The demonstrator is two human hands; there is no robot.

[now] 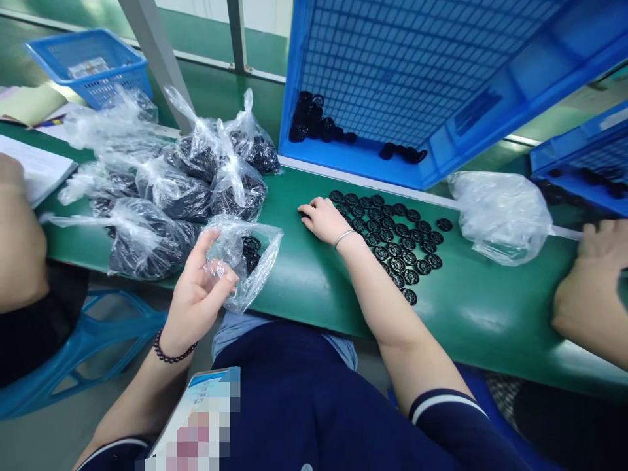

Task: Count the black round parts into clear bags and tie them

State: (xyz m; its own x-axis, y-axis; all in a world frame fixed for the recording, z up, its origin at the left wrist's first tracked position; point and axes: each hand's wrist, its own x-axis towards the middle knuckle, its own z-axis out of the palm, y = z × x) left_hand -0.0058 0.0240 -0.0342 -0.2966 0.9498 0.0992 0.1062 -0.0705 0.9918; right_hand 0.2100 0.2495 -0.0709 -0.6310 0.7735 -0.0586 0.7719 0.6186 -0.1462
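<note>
My left hand (201, 284) grips the near-left edge of a clear plastic bag (265, 261), thumb and fingers curled round the film. The bag's mouth gapes to the right, and a few black round parts (251, 245) lie inside it. Over at the left edge of a spread of black spoked discs (387, 232), my right hand (324, 219) is palm down on the green table. Its thumb and index finger close round something dark that looks like one of the discs, mostly hidden by the fingers.
Several tied bags of black parts (171, 190) crowd the table at left. A big blue crate (363, 160), tipped toward me, holds more black parts. A bundle of clear bags (500, 216) lies right. A co-worker's arm (596, 294) rests at right, another person's arm (22, 242) at left.
</note>
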